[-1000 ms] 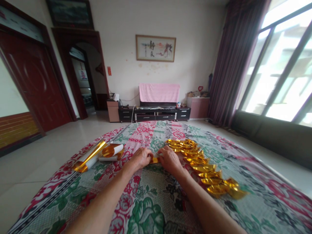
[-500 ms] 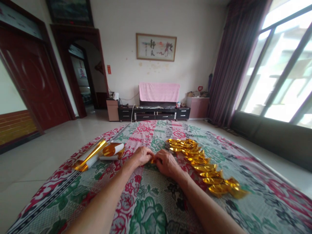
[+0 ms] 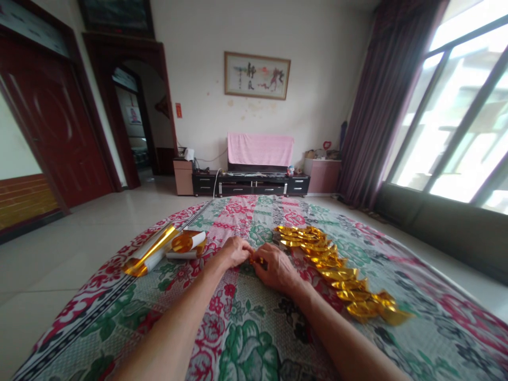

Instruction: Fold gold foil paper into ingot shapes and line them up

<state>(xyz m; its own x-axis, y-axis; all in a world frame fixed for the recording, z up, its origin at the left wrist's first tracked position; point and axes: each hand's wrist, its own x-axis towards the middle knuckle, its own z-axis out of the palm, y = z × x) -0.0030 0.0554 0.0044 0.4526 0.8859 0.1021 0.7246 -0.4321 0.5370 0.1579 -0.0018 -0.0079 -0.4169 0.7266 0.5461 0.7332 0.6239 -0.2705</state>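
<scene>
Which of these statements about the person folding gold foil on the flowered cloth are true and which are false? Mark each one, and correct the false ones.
1. Both hands pinch one small gold piece between them. True: the left hand and right hand meet on the small gold foil piece.
2. The row of folded gold pieces lies to the person's left. False: the row of folded gold pieces runs along the right side.
3. The curled gold sheets lie left of the hands. True: the curled gold sheets lie apart from the left hand.
4. The flowered cloth is plain white. False: the flowered cloth is red, green and pink.
</scene>
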